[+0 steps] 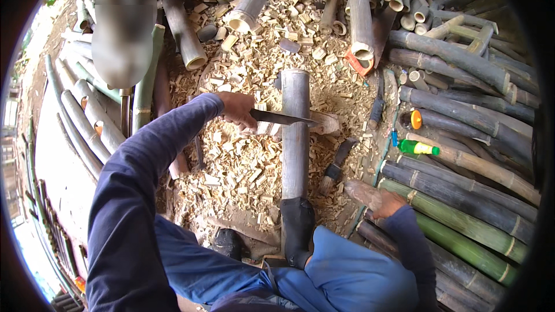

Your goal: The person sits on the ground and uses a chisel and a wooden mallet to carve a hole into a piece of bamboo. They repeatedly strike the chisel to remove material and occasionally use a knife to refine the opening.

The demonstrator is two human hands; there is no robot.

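My left hand [238, 110] is closed round the handle end of a knife [276, 117]. Its dark blade lies across a grey bamboo pole [295, 164], pointing right. Beneath the pole is a rough wooden block [328, 124]. My black-booted foot [296, 219] rests at the pole's near end. Off to the right, my right hand [391, 204] grips a stubby wooden club [363, 193], held apart from the knife. Between pole and club, a second knife [343, 157] with a dark-wrapped handle lies on the ground.
Pale wood chips [243, 156] cover the ground. Stacked bamboo poles [462, 208] line the right side, with a green bottle [417, 147] and an orange round object [415, 119] among them. More bamboo poles [87, 115] lie at left. Cut tubes [254, 0] point inward from the far side.
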